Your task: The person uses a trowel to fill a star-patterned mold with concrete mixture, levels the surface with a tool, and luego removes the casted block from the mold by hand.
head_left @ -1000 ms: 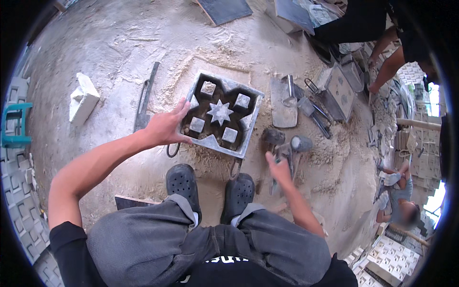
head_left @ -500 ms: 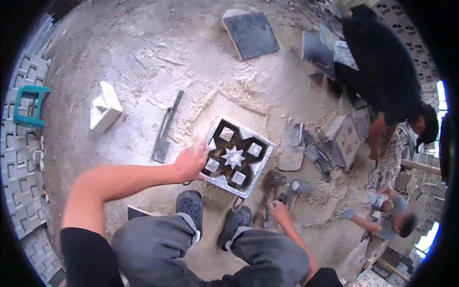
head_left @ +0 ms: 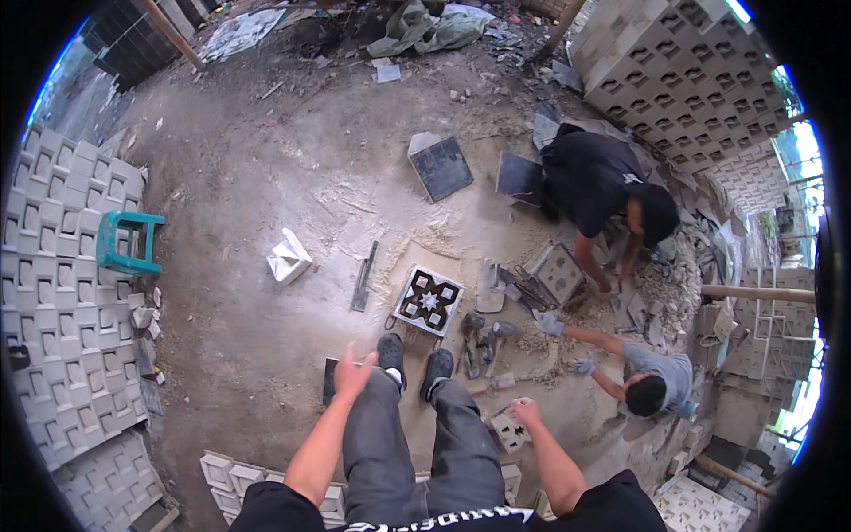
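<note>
My left hand hangs open above my left knee, fingers spread and holding nothing. To the right of my knees, my right hand is curled closed over a pale patterned block, with nothing visible sticking out of it. Beyond my dark clogs lies a square mould with a star in its middle and dark channels around pale squares. Neither hand touches it. Two mallets rest on the ground right of the mould, and a long flat metal bar lies to its left.
A co-worker in black bends at the right beside another mould. Another person in grey, wearing gloves, crouches nearer. A white block and a teal stool stand left. Stacked pale blocks line the left side.
My left hand has left the mould's edge and come back toward my knee. My right hand has moved away from the mallets. The view now takes in more ground from higher up.
</note>
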`<state>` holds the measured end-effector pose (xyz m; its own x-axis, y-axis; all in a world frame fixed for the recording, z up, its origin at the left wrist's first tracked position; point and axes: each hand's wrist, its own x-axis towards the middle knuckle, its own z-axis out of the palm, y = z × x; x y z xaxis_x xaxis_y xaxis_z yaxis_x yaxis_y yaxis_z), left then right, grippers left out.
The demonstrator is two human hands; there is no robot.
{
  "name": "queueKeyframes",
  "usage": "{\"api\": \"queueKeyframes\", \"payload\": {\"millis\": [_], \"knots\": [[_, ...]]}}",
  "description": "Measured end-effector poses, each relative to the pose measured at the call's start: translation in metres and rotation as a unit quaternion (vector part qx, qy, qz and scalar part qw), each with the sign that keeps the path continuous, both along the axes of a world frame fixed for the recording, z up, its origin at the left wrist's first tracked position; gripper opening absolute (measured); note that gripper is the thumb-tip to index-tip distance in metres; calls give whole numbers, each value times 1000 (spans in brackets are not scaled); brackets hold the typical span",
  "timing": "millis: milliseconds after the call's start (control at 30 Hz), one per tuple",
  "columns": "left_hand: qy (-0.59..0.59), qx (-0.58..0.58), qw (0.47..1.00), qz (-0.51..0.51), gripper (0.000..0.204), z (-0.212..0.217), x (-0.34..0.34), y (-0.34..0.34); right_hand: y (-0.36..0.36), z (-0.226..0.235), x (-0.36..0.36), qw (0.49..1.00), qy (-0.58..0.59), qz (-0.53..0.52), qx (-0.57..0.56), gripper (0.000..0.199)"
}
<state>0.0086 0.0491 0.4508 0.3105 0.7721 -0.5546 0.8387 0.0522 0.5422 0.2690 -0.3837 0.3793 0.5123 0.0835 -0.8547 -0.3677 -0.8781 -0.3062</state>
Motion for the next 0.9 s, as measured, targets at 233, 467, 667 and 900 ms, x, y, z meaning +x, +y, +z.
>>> {"api": "queueKeyframes", "payload": {"millis": [233, 467, 667, 900], "knots": [[42, 17, 970, 239, 77, 109, -181, -34, -14, 148, -19, 988, 12, -151, 7, 18], [236, -173, 896, 334, 84, 86, -319, -93, 72, 192, -58, 961, 44, -273, -26, 22], [130, -221, 915, 312, 60, 129, -367, 12, 204, 214, -96, 977, 9, -193, -90, 28], [-17, -225, 850, 476, 45, 145, -344, 236, 329, 234, -99, 975, -42, -217, 13, 32]]}}
